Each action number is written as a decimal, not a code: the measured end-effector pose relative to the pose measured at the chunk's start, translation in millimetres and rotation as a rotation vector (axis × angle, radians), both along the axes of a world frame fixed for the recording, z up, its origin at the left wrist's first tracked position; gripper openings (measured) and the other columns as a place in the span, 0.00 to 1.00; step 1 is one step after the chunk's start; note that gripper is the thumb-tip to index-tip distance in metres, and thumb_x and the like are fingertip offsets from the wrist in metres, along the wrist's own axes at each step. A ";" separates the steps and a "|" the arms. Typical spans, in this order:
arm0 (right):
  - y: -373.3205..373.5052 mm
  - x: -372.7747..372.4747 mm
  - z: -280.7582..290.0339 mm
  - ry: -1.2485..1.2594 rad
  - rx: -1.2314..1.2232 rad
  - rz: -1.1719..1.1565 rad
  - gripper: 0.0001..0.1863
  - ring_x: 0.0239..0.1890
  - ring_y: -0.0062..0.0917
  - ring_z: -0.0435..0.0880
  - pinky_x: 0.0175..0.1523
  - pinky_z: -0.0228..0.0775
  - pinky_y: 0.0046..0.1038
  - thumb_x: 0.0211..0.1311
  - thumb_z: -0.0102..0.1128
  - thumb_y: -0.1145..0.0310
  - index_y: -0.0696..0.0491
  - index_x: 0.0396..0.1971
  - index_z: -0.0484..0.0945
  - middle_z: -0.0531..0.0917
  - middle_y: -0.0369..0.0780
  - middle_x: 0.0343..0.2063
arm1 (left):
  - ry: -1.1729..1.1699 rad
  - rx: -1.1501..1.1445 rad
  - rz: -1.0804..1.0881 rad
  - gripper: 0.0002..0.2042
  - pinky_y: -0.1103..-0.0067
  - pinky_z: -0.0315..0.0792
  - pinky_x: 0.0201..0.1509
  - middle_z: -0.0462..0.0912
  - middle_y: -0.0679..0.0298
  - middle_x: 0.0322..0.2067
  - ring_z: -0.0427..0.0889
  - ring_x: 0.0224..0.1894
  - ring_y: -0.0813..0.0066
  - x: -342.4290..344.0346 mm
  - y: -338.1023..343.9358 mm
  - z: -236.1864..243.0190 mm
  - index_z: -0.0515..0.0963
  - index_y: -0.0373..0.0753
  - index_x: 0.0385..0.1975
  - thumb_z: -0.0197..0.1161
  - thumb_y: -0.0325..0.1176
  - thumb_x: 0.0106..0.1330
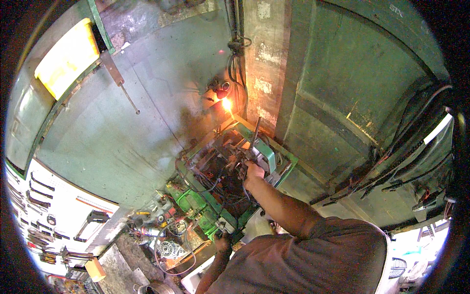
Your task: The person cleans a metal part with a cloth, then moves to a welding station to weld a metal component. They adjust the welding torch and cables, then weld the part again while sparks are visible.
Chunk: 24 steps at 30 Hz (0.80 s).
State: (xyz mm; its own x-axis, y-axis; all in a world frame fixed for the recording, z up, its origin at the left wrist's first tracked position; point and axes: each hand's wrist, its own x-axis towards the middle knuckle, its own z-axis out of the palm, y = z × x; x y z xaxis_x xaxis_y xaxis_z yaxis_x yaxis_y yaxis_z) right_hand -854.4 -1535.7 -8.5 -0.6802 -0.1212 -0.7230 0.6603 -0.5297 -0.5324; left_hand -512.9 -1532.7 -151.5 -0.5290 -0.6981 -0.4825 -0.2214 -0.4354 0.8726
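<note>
My right hand (253, 172) reaches over a dark, cluttered machine (230, 186) with a green frame. Its fingers close on a dark part near the machine's far side; shadow hides what that part is. Just beyond the hand an upright metal rod (255, 132) rises, beside a rounded green housing (266, 156). Cables lie tangled inside the frame. At the frame's near left corner is my left hand (223, 242), next to green metal parts (195, 203). Its fingers are dark and small, so their grip does not show.
A lit bulb (226, 104) glows behind the machine, by a grey metal panel (142, 93). Black cables (401, 152) hang at the right. Hand tools hang on a white board (63, 206) at the left. A coiled spring (171, 250) lies among parts on the bench.
</note>
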 end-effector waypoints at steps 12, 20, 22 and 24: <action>1.4 5.5 9.5 0.005 0.054 -0.004 0.05 0.24 0.28 0.78 0.26 0.73 0.33 0.63 0.69 0.72 0.54 0.35 0.80 0.81 0.39 0.29 | 0.138 -0.014 -0.036 0.19 0.69 0.78 0.44 0.80 0.62 0.43 0.80 0.40 0.68 15.4 -15.0 -137.9 0.72 0.37 0.54 0.68 0.36 0.70; 3.2 4.3 7.4 -0.035 0.054 -0.002 0.14 0.32 0.32 0.79 0.31 0.75 0.34 0.56 0.75 0.70 0.55 0.39 0.80 0.82 0.39 0.36 | 0.109 -0.550 -0.230 0.19 0.70 0.78 0.44 0.81 0.60 0.42 0.81 0.40 0.67 20.4 -18.3 -106.4 0.73 0.36 0.53 0.69 0.38 0.70; 2.7 5.3 10.0 -0.031 0.053 0.012 0.13 0.32 0.32 0.79 0.31 0.76 0.33 0.56 0.75 0.71 0.55 0.38 0.80 0.82 0.39 0.35 | 0.129 0.072 0.010 0.19 0.70 0.78 0.44 0.81 0.59 0.41 0.81 0.39 0.67 15.9 -11.6 -86.0 0.72 0.36 0.53 0.68 0.39 0.70; 1.6 6.3 12.9 -0.026 0.043 -0.001 0.10 0.29 0.30 0.79 0.28 0.75 0.32 0.59 0.73 0.71 0.55 0.36 0.80 0.82 0.39 0.33 | 0.079 0.068 0.025 0.20 0.70 0.78 0.44 0.81 0.59 0.41 0.81 0.39 0.67 13.7 -6.6 -67.0 0.72 0.36 0.53 0.68 0.40 0.70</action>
State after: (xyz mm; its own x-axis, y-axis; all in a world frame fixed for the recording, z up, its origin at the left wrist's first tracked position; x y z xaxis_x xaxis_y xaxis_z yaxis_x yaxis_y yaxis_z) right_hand -848.1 -1534.1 4.4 -0.6615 -0.0886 -0.7447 0.6733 -0.5076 -0.5376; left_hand -499.2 -1539.3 -218.5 -0.5503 -0.6785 -0.4866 -0.1417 -0.4984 0.8553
